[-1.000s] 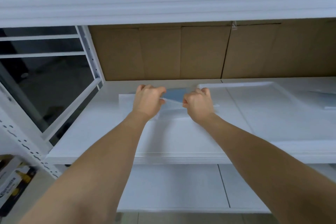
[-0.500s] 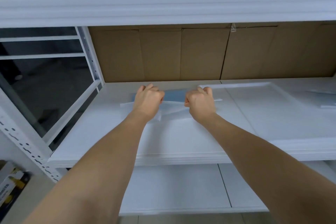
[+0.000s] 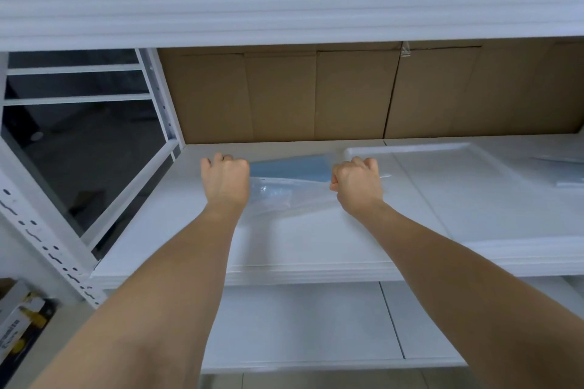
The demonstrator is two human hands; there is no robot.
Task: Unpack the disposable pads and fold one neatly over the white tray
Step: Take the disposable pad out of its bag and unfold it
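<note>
A clear plastic pack (image 3: 286,196) of light blue disposable pads (image 3: 290,168) lies on the white shelf, just left of the white tray (image 3: 448,186). My left hand (image 3: 225,181) is fisted on the pack's left end and my right hand (image 3: 355,181) on its right end. The clear film is stretched taut between the two fists. The blue pads show behind the film, between my hands. The tray's near-left corner sits right behind my right hand.
Brown cardboard boxes (image 3: 347,95) stand along the back of the shelf. The upper shelf edge (image 3: 284,12) hangs overhead with more boxes on it. A white upright post (image 3: 47,230) stands at the left. Another clear pack (image 3: 562,170) lies at the far right.
My hands have drawn apart, the left going left and the right going right. The film between them has stretched wider and more of the blue pad shows.
</note>
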